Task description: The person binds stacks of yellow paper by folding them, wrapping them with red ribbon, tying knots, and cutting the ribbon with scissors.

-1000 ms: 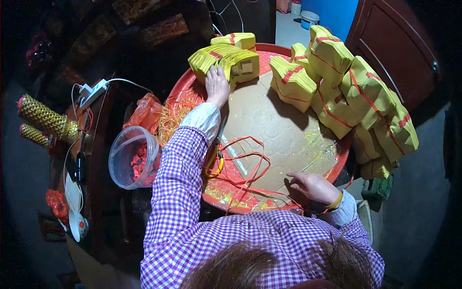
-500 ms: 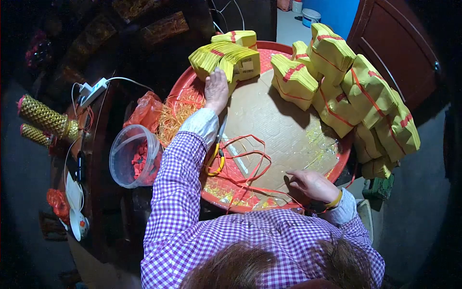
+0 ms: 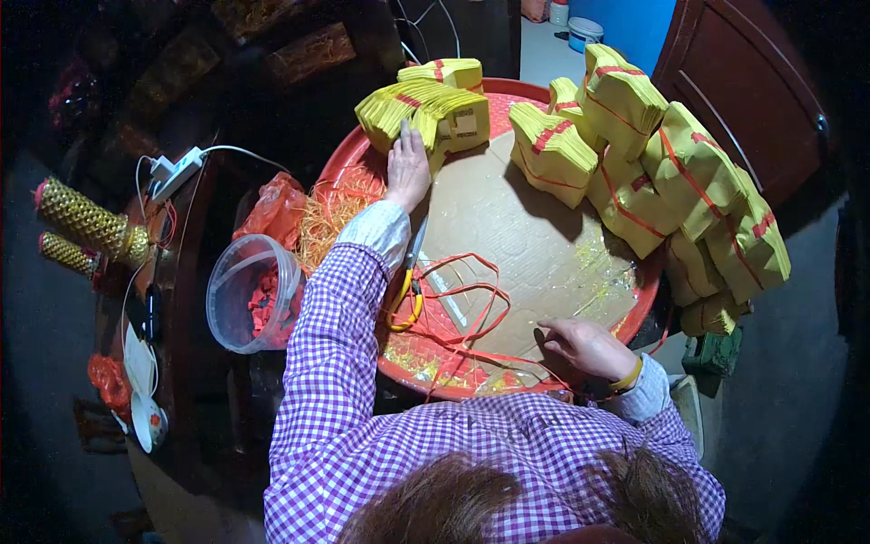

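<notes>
My left hand (image 3: 409,172) reaches to the near side of a fanned stack of yellow paper (image 3: 412,104). Its fingers are stretched out and the tips touch the paper's lower edge. On the near right of the cardboard (image 3: 507,218), my right hand (image 3: 591,350) rests with fingers loosely bent and apart, holding nothing I can see. Between the hands lie yellow-handled scissors (image 3: 407,304), blades pointing away, beside a loose tangle of red strap (image 3: 494,288). Strap-tied bundles of yellow paper (image 3: 555,154) are piled at the right.
The cardboard lies on a round red table (image 3: 648,304). At the left stand a clear plastic tub (image 3: 227,304) with red pieces, a heap of orange strands (image 3: 337,213) and a red plastic bag (image 3: 275,210). A white power strip (image 3: 177,174) sits farther left.
My left hand has shifted slightly down the near side of the fanned stack, its fingers drawn closer together. My right hand has stayed in place.
</notes>
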A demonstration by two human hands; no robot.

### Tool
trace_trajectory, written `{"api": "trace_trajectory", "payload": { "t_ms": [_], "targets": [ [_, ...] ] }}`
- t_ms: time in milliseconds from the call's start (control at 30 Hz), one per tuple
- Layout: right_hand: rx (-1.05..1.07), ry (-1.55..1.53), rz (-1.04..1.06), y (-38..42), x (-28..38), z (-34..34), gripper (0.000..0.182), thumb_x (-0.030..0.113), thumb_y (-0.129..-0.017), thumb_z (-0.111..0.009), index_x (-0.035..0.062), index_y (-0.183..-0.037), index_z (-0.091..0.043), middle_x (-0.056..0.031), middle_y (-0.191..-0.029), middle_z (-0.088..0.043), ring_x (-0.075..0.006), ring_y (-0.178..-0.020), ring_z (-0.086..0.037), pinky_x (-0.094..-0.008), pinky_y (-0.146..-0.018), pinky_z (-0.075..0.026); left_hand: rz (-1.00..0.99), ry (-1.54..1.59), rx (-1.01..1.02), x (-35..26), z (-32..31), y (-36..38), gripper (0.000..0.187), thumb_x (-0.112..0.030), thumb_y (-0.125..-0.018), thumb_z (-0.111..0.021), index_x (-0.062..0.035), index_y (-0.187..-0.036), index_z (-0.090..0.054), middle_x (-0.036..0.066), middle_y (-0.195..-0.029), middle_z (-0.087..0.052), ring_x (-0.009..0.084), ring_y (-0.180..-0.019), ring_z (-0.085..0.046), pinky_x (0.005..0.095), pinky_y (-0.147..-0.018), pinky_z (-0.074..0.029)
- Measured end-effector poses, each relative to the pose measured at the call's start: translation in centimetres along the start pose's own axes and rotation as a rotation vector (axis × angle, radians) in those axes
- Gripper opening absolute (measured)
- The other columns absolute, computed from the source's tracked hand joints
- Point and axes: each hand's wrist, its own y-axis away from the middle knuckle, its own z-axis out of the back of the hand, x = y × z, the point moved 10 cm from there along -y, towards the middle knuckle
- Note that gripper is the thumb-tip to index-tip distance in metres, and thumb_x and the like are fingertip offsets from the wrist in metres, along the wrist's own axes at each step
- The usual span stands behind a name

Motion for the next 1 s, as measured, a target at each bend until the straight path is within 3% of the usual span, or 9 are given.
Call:
{"api": "trace_trajectory", "payload": {
  "t_ms": [200,333,500,567,600,667,733,833,1000],
  "targets": [
    [0.005,0.01,-0.022,-0.1,0.0,0.0,0.03,0.011,-0.08,-0.058,-0.0004,-0.108,-0.054,-0.0146,-0.088,-0.063,-0.0314,-0.074,-0.06,-0.0368,-0.066,-0.048,0.266,0.491,0.145,1.1,0.5,-0.7,0.058,0.007,-0.072,-0.051,-0.0001,-0.125,-0.03,0.026,-0.133,-0.031,0.0417,-0.094,-0.051,0.0478,-0.083,-0.044],
    [0.009,-0.007,-0.002,-0.2,0.2,0.0,0.032,0.011,-0.081,-0.058,-0.0006,-0.11,-0.055,-0.0149,-0.088,-0.064,-0.0305,-0.073,-0.06,-0.0356,-0.066,-0.048,0.302,0.539,-0.139,3.3,-0.2,-2.7,0.068,0.012,-0.07,-0.048,-0.0063,-0.131,-0.025,0.023,-0.132,-0.033,0.0436,-0.095,-0.052,0.0461,-0.086,-0.044],
    [-0.021,-0.079,-0.057,0.4,0.0,1.4,0.035,0.011,-0.082,-0.059,0.0001,-0.116,-0.052,-0.0119,-0.096,-0.063,-0.0248,-0.08,-0.06,-0.0315,-0.072,-0.048,0.188,0.563,-0.161,1.3,2.1,-2.9,0.069,0.011,-0.07,-0.05,-0.0067,-0.133,-0.027,0.019,-0.128,-0.04,0.0393,-0.097,-0.055,0.0432,-0.086,-0.045],
    [-0.133,-0.167,-0.112,0.7,-1.5,3.0,0.051,0.013,-0.08,-0.062,0.0027,-0.127,-0.044,-0.0127,-0.113,-0.057,-0.0241,-0.097,-0.057,-0.0318,-0.084,-0.045,0.133,0.643,-0.137,-0.1,4.4,-2.1,0.069,0.011,-0.069,-0.05,-0.0068,-0.133,-0.028,0.019,-0.127,-0.042,0.0379,-0.099,-0.055,0.0421,-0.087,-0.045],
    [-0.133,-0.171,-0.114,0.4,-1.9,3.1,0.051,0.013,-0.08,-0.062,0.0027,-0.127,-0.044,-0.0127,-0.113,-0.057,-0.0241,-0.097,-0.057,-0.0318,-0.084,-0.045,0.081,0.726,-0.115,-1.3,6.2,-1.5,0.069,0.011,-0.069,-0.05,-0.0068,-0.132,-0.03,0.018,-0.125,-0.044,0.0364,-0.1,-0.055,0.0409,-0.088,-0.045],
    [-0.467,-0.149,0.011,0.0,-2.0,6.6,0.065,0.012,-0.078,-0.064,0.0068,-0.135,-0.034,-0.0171,-0.127,-0.047,-0.0279,-0.114,-0.048,-0.0362,-0.097,-0.039,-0.027,0.892,-0.07,-3.9,9.9,-0.2,0.069,0.012,-0.068,-0.051,-0.007,-0.132,-0.032,0.017,-0.122,-0.048,0.0335,-0.102,-0.055,0.0387,-0.089,-0.045],
    [-0.622,-0.199,0.051,-1.6,-1.7,8.7,0.073,0.011,-0.077,-0.066,0.0087,-0.139,-0.026,-0.0185,-0.131,-0.041,-0.0272,-0.121,-0.042,-0.0368,-0.104,-0.032,0.0,1.071,0.013,-5.9,12.6,1.7,0.069,0.014,-0.072,-0.05,-0.0066,-0.135,-0.03,0.017,-0.125,-0.047,0.0307,-0.113,-0.048,0.0349,-0.095,-0.041],
    [-0.79,-0.377,0.092,-3.3,-1.7,9.3,0.067,0.008,-0.077,-0.066,0.0059,-0.135,-0.033,-0.0187,-0.127,-0.046,-0.026,-0.114,-0.049,-0.035,-0.098,-0.039,0.134,1.109,0.185,-8.2,16.7,5.6,0.068,0.011,-0.075,-0.051,-0.0069,-0.136,-0.028,0.015,-0.129,-0.044,0.0283,-0.117,-0.045,0.0334,-0.097,-0.039],
    [-0.405,-0.453,0.049,-5.3,-3.8,4.5,0.056,0.008,-0.077,-0.066,0.0034,-0.128,-0.043,-0.0176,-0.117,-0.054,-0.0241,-0.099,-0.058,-0.0325,-0.088,-0.047,0.17,1.317,0.32,-9.8,14.8,12.9,0.063,0.006,-0.078,-0.053,-0.0036,-0.135,-0.028,0.016,-0.132,-0.041,0.0266,-0.121,-0.042,0.0326,-0.1,-0.036]
  ]
}}
